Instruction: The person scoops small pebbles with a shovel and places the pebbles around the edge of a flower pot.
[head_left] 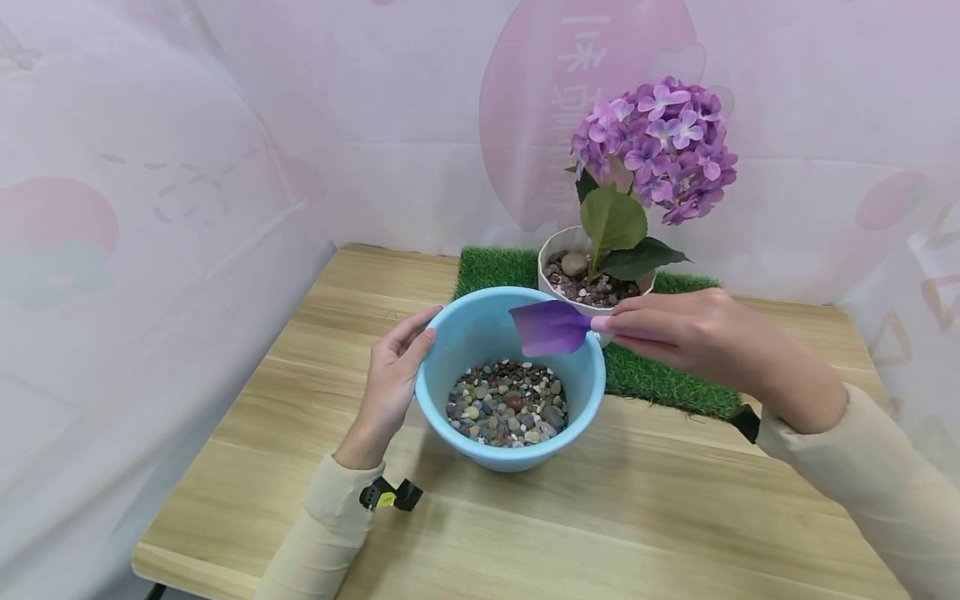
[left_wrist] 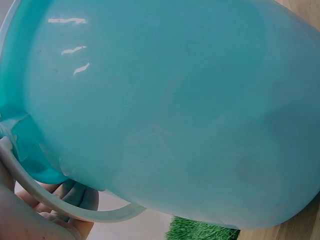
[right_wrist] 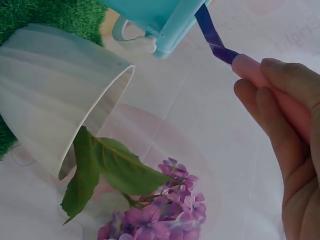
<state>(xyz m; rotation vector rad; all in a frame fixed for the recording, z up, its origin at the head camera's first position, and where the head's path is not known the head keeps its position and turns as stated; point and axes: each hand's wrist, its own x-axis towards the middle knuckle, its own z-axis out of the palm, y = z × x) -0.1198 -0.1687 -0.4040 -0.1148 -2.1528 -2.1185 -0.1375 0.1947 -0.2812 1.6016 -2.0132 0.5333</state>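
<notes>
A light blue bucket [head_left: 510, 461] stands on the wooden table, its bottom covered by small mixed pebbles [head_left: 510, 404]. My left hand [head_left: 393, 367] grips its rim on the left side, thumb over the edge and fingers around the outside. In the left wrist view the bucket's pale handle [left_wrist: 75, 210] hangs down past the fingers. My right hand [head_left: 682, 333] holds a toy shovel by its pink handle [right_wrist: 272, 85]. The shovel's purple blade [head_left: 551, 327] is over the far right part of the bucket opening, above the pebbles, and no stones show on it.
Behind the bucket, a white ribbed pot [right_wrist: 50, 95] with a purple hydrangea [head_left: 656, 150] and stones around its stem stands on a strip of artificial grass [head_left: 667, 383]. Pale printed cloth [head_left: 405, 125] hangs behind and beside the table [head_left: 300, 375].
</notes>
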